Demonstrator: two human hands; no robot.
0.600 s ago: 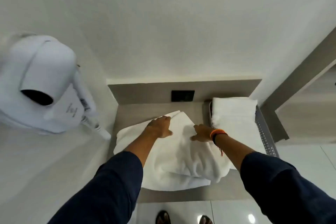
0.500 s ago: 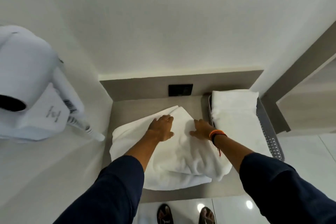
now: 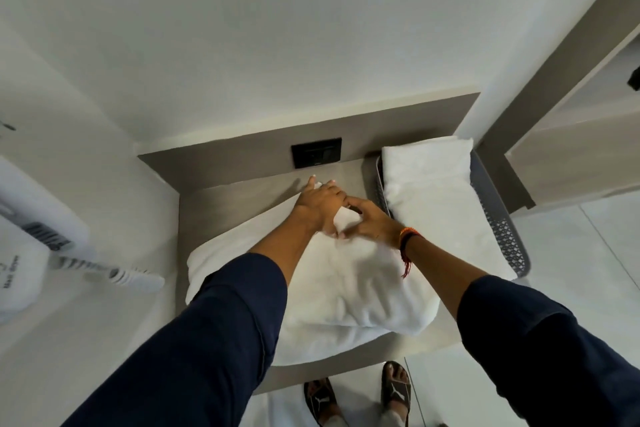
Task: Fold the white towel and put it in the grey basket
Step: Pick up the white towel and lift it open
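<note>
The white towel (image 3: 346,281) lies partly folded and rumpled on a grey shelf (image 3: 225,204), its far corner pointing to the back wall. Both my hands meet at that far corner. My left hand (image 3: 318,206) covers the tip, with a bit of cloth showing between its fingers. My right hand (image 3: 372,224), with an orange band at the wrist, pinches a flap of the towel just beside it. The grey basket (image 3: 498,218) stands at the shelf's right end, right next to my right hand.
A folded white towel (image 3: 433,191) fills the basket. A black socket plate (image 3: 316,152) sits on the back panel just beyond my hands. A white wall hair dryer (image 3: 20,253) with a coiled cord (image 3: 104,272) hangs at the left. My sandalled feet (image 3: 394,388) show below the shelf edge.
Both hands slid from the towel's middle to its far corner and came together there. The camera has tilted, so the hair dryer sits further left.
</note>
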